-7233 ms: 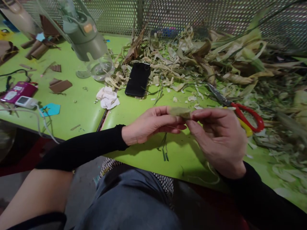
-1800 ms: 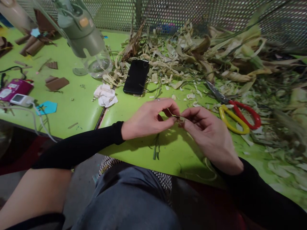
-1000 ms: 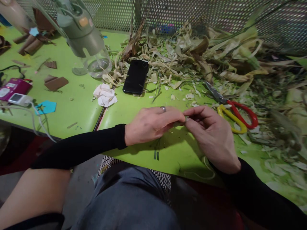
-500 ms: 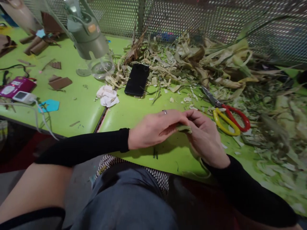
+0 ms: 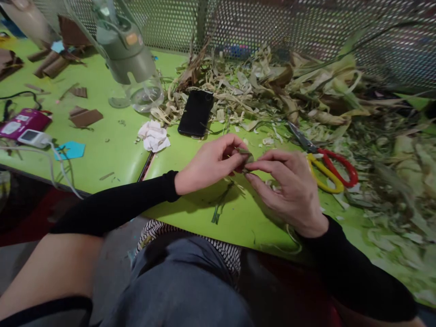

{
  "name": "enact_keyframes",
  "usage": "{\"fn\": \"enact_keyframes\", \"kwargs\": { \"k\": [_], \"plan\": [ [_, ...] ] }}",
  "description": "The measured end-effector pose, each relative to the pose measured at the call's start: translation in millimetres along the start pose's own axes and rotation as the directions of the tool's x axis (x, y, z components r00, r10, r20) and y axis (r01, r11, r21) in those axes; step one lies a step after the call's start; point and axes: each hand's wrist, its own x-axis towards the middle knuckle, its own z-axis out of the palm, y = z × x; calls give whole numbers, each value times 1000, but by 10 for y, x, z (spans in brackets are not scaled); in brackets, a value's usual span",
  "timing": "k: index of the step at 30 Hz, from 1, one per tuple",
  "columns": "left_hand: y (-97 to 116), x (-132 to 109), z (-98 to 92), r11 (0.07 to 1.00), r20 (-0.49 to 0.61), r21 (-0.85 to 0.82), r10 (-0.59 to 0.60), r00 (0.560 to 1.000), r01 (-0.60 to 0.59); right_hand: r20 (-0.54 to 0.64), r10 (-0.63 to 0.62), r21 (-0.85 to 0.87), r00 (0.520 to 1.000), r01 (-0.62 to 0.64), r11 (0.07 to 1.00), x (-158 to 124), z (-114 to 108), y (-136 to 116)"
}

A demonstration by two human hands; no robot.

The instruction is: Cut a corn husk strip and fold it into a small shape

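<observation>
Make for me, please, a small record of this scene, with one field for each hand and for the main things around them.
Left hand: pinches a small greenish leaf piece
Right hand: fingertips at the same piece; whether they grip it is unclear
Surface: green table
Leaf heap: dry leaves and shavings, along the back and right
Scissors: red and yellow handles, beside the right hand
Phone: black, lying at the heap's edge
Crumpled tissue: white, left of the phone

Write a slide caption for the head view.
Left hand pinches a small leafy piece, right hand at its edge, over a green table, scissors and phone nearby.
</observation>
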Motion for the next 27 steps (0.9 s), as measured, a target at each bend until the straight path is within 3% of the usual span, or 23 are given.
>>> {"fn": "enact_keyframes", "kwargs": {
  "k": [3, 7, 14, 20, 23, 27],
  "plan": [
    [3, 6, -21, 1000, 2, 9, 5, 1000, -5, 18, -79, -74, 997, 80, 994, -16, 31, 28],
    [-17, 10, -19, 1000, 45, -2, -9, 999, 9, 59, -86, -99, 995, 91, 991, -33, 47, 42],
    [20, 35, -34, 999, 0, -36, 7, 1000, -7, 148, -52, 11, 988, 51, 999, -24, 52, -40],
    [47, 52, -49, 973, 79, -184, -127, 989, 139, -6, -17, -30, 1000, 16, 999, -37, 62, -53],
    [82, 52, -43, 936, 84, -263, -221, 972, 235, 24, 21, 27, 999, -22, 999, -29, 48, -47],
    [116, 62, -39, 908, 64, -310, -278, 959, 284, 60, -37, -19, 998, 38, 999, -19, 28, -45]
  ]
}}
